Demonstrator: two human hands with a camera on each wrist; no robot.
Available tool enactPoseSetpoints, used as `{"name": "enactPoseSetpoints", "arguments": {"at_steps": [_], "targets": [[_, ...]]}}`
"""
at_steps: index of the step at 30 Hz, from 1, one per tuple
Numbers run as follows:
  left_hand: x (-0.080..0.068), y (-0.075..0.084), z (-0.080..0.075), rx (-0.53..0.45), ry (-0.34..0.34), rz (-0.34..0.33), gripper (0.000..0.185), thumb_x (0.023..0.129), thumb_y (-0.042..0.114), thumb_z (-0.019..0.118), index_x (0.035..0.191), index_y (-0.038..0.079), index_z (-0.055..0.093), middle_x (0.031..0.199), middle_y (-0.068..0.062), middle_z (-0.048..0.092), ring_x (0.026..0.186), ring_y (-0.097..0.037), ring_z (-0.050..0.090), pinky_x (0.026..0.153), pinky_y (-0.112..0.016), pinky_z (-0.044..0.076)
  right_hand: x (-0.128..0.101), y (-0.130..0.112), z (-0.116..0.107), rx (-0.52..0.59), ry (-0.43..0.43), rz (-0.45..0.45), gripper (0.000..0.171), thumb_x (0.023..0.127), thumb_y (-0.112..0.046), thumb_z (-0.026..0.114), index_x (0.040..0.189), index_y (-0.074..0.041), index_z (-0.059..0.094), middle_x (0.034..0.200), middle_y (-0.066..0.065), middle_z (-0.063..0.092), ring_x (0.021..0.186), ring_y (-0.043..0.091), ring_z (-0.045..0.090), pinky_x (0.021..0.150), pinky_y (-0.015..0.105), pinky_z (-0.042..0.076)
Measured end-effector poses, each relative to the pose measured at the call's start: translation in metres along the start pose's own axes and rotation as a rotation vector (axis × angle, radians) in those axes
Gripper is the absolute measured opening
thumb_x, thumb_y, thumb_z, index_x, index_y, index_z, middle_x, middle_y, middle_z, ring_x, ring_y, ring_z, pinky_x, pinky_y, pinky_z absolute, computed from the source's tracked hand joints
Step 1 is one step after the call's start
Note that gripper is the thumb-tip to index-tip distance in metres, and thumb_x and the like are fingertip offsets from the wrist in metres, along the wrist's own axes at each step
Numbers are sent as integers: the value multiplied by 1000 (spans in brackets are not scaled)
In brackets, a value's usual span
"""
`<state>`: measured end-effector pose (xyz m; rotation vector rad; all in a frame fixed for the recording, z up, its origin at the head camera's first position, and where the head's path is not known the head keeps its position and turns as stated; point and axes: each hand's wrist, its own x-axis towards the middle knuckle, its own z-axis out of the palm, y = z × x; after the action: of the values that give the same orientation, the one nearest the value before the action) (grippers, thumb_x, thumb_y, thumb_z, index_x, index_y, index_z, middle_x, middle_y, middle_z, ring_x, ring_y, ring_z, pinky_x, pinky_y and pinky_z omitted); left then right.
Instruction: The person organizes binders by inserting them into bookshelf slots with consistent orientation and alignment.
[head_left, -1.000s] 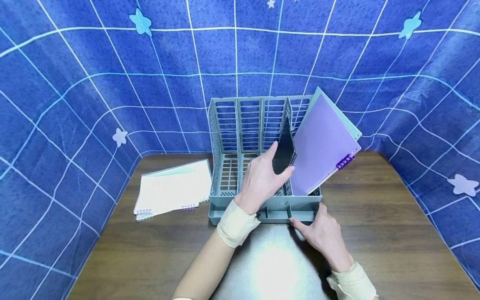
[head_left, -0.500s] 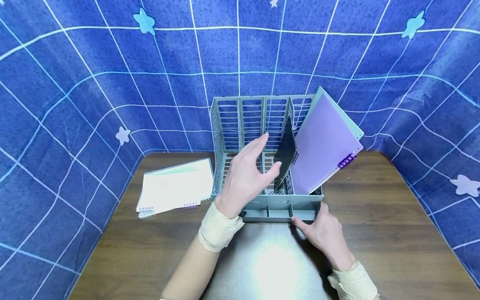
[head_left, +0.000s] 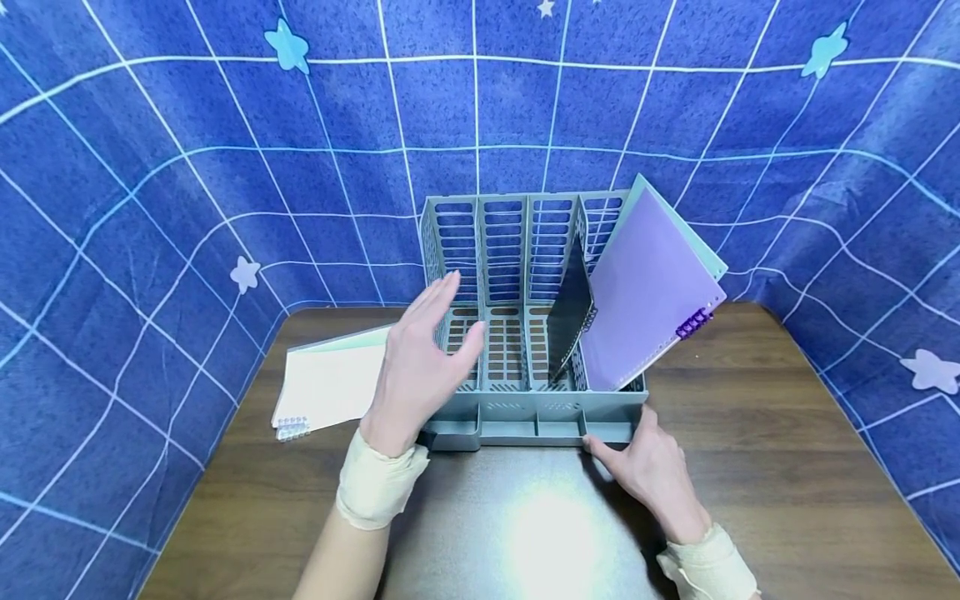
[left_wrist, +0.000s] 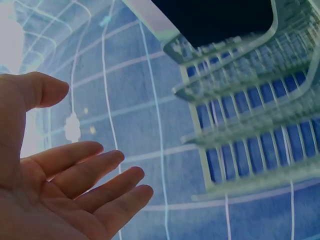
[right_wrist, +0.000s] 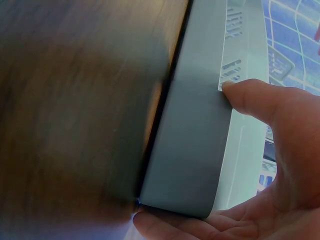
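Note:
My left hand (head_left: 420, 358) is held with straight, spread fingers over the left end of a grey-green file organizer (head_left: 517, 404), nothing in its grasp. The left wrist view shows its palm and fingers (left_wrist: 107, 172) apart from the rack. At the organizer's front right corner, my right hand (head_left: 652, 471) grips it: the thumb presses the front lip and the fingers lie along the side (right_wrist: 180, 150). A black notebook (head_left: 570, 312) stands tilted in the third slot. Purple (head_left: 648, 292) and teal (head_left: 714, 267) spiral notebooks lean out rightward from the rightmost slot.
Several white-paged spiral notebooks (head_left: 330, 383) lie overlapping on the wooden table (head_left: 765, 467), left of the organizer, partly hidden by my left hand. Small compartments (head_left: 558, 427) line the organizer's front. A blue curtain (head_left: 345, 200) with white grid lines hangs close behind.
My left hand let go of the black notebook, which stays in the slot, and moved left, away from it. My right hand stays at the organizer's corner.

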<state>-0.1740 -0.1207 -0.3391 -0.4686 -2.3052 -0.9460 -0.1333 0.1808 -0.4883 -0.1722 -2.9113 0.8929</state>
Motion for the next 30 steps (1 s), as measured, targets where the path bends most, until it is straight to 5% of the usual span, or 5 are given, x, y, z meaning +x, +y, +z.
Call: {"name": "enactPoseSetpoints", "arguments": {"at_steps": [10,30], "targets": [[-12,-39,-28,111,21,-156,61,93,32,71,148,11,57,155,-5,51,150,-24,39,121,-47,33,0,-1,-2,-13,-7,-7,103,79,-63,80,135,15,43,92,37,66,83,56,67,71,62,54],[-49,-136,-44,324,-330,-299,68,90,25,67,148,-5,50,159,-35,33,151,-52,25,118,-71,18,-1,0,-1,6,3,-7,101,79,-62,81,135,14,43,95,39,66,86,58,67,72,63,54]]}}
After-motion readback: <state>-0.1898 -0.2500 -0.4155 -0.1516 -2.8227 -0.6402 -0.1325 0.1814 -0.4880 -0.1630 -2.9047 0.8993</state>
